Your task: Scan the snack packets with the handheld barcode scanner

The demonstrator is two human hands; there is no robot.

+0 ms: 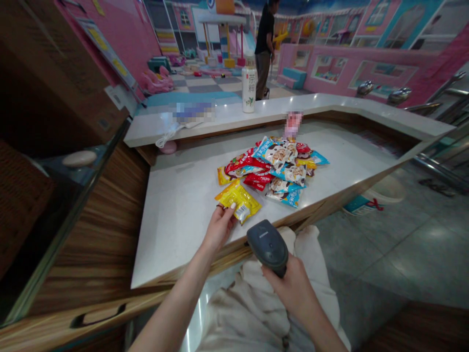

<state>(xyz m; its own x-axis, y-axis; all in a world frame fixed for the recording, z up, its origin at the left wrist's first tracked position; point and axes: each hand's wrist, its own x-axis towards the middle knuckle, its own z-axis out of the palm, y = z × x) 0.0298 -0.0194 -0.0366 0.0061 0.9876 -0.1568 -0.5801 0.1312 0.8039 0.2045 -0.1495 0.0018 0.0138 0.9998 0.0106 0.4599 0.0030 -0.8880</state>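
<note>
Left hand (219, 229) at yellow packet (239, 201) near counter edge (183, 274)

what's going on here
A person at a white counter holds a dark grey handheld barcode scanner in their right-hand grip. Their left-hand grip is at the edge of a yellow snack packet, which lies on the near side of a heap of colourful snack packets. A white drink bottle stands on the raised ledge behind the heap, and another person stands further back in a pink play area.
</note>
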